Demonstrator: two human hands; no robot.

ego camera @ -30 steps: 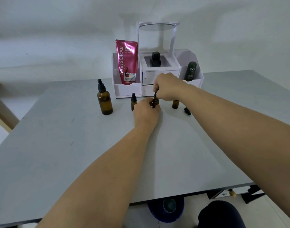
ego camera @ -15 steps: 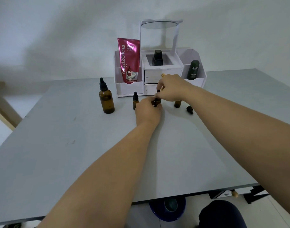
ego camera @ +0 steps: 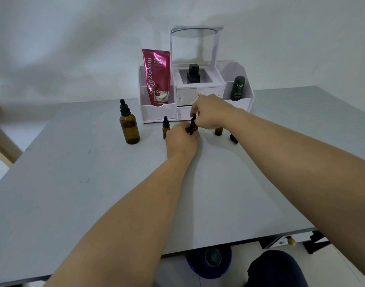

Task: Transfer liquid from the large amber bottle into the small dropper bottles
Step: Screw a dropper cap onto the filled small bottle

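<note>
The large amber bottle (ego camera: 129, 126) stands capped with a black dropper top at the left of the grey table (ego camera: 94, 193). A small capped dropper bottle (ego camera: 166, 127) stands to its right. My left hand (ego camera: 182, 139) grips a second small amber bottle (ego camera: 193, 129) on the table. My right hand (ego camera: 211, 113) pinches that bottle's black dropper cap (ego camera: 193, 119) from above. A third small bottle (ego camera: 218, 131) stands uncapped behind my right wrist, its loose black dropper cap (ego camera: 233, 139) lying beside it.
A white cosmetic organiser (ego camera: 156, 112) with drawers stands at the back, holding a pink pouch (ego camera: 156, 76), a black bottle (ego camera: 193, 73) and a dark green bottle (ego camera: 237, 88). A blue bin (ego camera: 208, 262) sits under the table's near edge.
My right hand has come down slightly so the dropper cap sits on the small bottle's neck. The view has shifted a little; both hands stay at the same bottle.
</note>
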